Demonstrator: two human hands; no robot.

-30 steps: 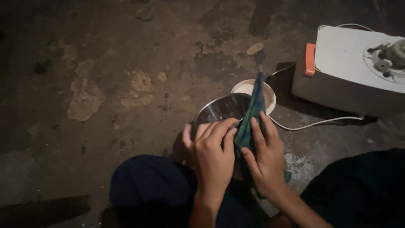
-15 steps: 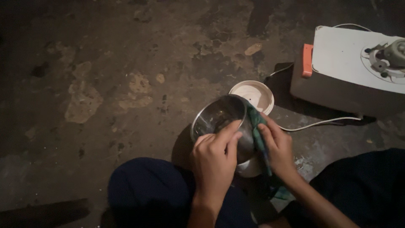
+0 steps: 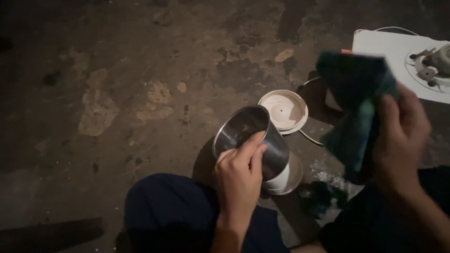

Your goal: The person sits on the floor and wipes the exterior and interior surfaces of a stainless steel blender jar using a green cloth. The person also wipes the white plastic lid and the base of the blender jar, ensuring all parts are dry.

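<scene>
The person sits low over a rough, stained concrete floor (image 3: 117, 93), knees in dark trousers at the bottom of the view. The left hand (image 3: 239, 175) is wrapped around a steel jar (image 3: 253, 140), fingers (image 3: 251, 145) curled over its side near the rim, grasping it firmly. The jar is a shiny metal cylinder, tilted so that its open mouth faces up and to the left; the inside looks dark and reflective, and at its lower end there is a pale white base (image 3: 283, 180) resting on or just above the floor. It sits right in front of the person, between the knees and a round cream-coloured lid (image 3: 283, 110) that lies flat on the floor just beyond it.

The right hand (image 3: 398, 136) is lifted off to the right, well apart from the jar, clenched on a dark blue-green cloth (image 3: 356, 103) that hangs down from the fingers, blurred. Behind the cloth, at the upper right, stands a white appliance base (image 3: 398, 56) with a grey coupling on top, and a thin cord (image 3: 309, 138) runs along the floor near the lid.
</scene>
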